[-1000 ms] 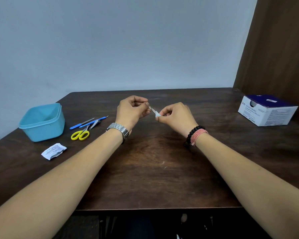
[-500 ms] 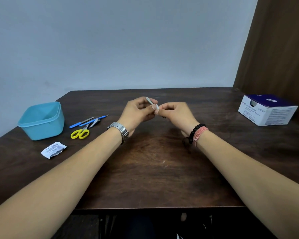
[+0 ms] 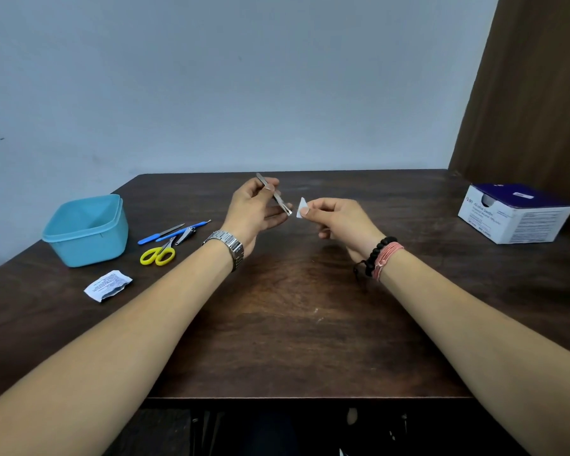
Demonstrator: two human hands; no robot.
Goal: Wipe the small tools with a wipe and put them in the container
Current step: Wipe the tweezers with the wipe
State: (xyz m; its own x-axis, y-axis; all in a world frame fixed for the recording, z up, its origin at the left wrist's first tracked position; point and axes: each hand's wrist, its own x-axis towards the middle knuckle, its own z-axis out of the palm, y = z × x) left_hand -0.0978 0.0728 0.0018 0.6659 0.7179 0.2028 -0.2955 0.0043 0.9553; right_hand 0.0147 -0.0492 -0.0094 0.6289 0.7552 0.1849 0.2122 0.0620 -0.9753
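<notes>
- Silver metal, slim and flat: the small metal tool (image 3: 274, 194) sits up in the air over the middle of the dark wooden table (image 3: 290, 324), tilted, its near end pointing down toward the right.
- The left hand (image 3: 255, 210) has it pinched, thumb and fingertips curled round the shaft, the other fingers loosely spread beneath. A steel watch (image 3: 227, 247) rides that wrist.
- Just beside the tool's lower tip, not touching it, there's the small white folded wipe (image 3: 301, 207), nipped between thumb and forefinger of the right hand (image 3: 338, 218), the rest of the fingers curled in. Black bead and pink cord bracelets (image 3: 380, 258) on that wrist.
- Out to the left: yellow-handled scissors (image 3: 158, 253), a silver nail clipper (image 3: 185, 234) and two blue-handled thin tools (image 3: 165, 234) lying close together on the tabletop.
- Further left, the light blue square plastic container (image 3: 86, 230), standing open.
- In front of it, a torn white printed sachet (image 3: 107, 285).
- Far right, a white and navy cardboard box (image 3: 514, 213).
</notes>
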